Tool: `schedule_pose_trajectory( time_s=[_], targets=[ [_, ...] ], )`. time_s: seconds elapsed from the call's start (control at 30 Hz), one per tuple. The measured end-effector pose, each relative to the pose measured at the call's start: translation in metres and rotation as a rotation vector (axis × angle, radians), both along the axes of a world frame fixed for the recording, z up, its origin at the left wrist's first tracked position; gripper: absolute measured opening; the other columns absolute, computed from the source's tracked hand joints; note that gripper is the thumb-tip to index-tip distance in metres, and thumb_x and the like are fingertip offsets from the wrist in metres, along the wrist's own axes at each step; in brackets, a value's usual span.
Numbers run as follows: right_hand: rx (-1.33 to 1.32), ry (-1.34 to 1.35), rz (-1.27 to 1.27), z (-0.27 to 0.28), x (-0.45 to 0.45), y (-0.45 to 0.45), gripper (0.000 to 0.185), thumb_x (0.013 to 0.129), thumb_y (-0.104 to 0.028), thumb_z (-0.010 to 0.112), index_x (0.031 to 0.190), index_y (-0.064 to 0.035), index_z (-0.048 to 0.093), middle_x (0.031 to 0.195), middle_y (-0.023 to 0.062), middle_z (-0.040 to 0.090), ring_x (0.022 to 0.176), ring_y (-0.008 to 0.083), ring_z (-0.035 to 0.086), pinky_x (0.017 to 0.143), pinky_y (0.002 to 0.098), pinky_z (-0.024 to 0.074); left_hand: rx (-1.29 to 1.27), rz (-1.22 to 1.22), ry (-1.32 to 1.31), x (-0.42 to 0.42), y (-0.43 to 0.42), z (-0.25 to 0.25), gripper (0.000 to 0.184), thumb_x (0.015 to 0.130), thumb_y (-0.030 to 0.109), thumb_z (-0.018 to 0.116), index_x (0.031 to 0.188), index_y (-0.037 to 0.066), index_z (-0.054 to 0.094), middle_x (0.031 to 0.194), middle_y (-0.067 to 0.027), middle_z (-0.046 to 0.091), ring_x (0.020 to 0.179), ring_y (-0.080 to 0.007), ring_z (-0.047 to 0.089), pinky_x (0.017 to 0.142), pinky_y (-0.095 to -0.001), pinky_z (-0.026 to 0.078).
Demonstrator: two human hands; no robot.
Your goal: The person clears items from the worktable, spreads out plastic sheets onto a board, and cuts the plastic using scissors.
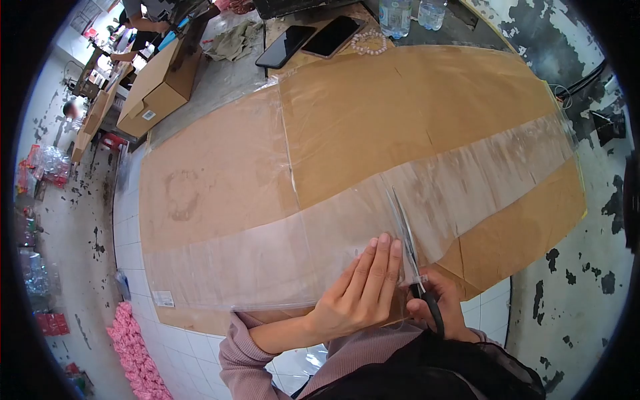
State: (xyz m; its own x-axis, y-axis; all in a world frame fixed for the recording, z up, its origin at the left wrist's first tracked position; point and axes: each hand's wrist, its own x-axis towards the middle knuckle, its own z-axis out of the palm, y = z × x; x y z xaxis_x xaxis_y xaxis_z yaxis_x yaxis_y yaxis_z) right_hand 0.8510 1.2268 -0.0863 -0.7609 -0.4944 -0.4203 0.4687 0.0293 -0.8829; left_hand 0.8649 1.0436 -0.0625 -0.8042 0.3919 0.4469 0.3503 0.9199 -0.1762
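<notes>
A long strip of clear plastic film (260, 263) lies across a brown cardboard sheet (353, 133) on the table. My left hand (367, 287) rests flat on the film, fingers extended and close together, with nothing in it. Just to its right, my right hand (443, 300) is closed round the black handles of a pair of scissors (408, 247). The scissors' blades point away from me over the film, slightly apart, beside my left fingertips. Part of the right fingers is hidden behind the handles.
Two phones (285, 47) (333, 37), a bead bracelet (369, 43) and plastic bottles (395, 18) stand or lie beyond the cardboard. A grey cloth (233, 40) and a cardboard box (160, 90) are at the back left. Another person's arm (148, 27) shows behind the box.
</notes>
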Motion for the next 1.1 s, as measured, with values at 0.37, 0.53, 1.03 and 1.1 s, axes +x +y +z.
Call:
schedule_pose_trajectory(
  time_s=[0.37,0.53,1.03,1.1],
  targets=[
    [0.108,-0.122,-0.037,0.007,-0.001,-0.005,0.036,0.072,-0.02,0.077,0.094,-0.0015,0.056,0.067,-0.0009,0.058,0.058,0.0049,0.051,0.053,0.0187,0.0415,0.021,0.031,0.021,-0.001,0.0,-0.001,0.029,0.079,0.01,0.054,0.104,0.0,0.064,0.101,-0.0114,0.066,0.092,-0.0163,0.065,0.073,-0.0202,0.049],
    [0.1,-0.146,0.026,0.006,-0.007,-0.008,0.03,0.076,-0.014,0.074,0.096,-0.0026,0.055,0.065,-0.001,0.057,0.056,0.0045,0.051,0.052,0.0185,0.0406,0.008,0.036,0.041,-0.001,-0.003,0.003,0.028,0.079,0.008,0.054,0.103,-0.001,0.064,0.099,-0.0118,0.066,0.09,-0.0161,0.066,0.072,-0.0194,0.049],
    [0.011,0.059,0.004,-0.004,-0.024,-0.022,0.031,0.075,-0.004,0.066,0.103,0.0009,0.054,0.084,0.0027,0.059,0.076,0.0077,0.056,0.069,0.0216,0.0452,-0.019,0.029,0.082,0.012,-0.006,0.012,0.025,0.081,0.009,0.054,0.102,0.001,0.065,0.098,-0.0097,0.067,0.089,-0.0152,0.066,0.074,-0.0186,0.048],
    [0.051,0.027,0.011,-0.002,-0.025,-0.022,0.029,0.076,-0.005,0.067,0.101,0.0006,0.055,0.082,0.0018,0.059,0.073,0.0071,0.055,0.068,0.0211,0.045,-0.012,0.034,0.081,0.012,-0.006,0.012,0.025,0.081,0.009,0.054,0.102,0.001,0.066,0.098,-0.0093,0.067,0.089,-0.015,0.066,0.074,-0.0189,0.048]
  ],
)
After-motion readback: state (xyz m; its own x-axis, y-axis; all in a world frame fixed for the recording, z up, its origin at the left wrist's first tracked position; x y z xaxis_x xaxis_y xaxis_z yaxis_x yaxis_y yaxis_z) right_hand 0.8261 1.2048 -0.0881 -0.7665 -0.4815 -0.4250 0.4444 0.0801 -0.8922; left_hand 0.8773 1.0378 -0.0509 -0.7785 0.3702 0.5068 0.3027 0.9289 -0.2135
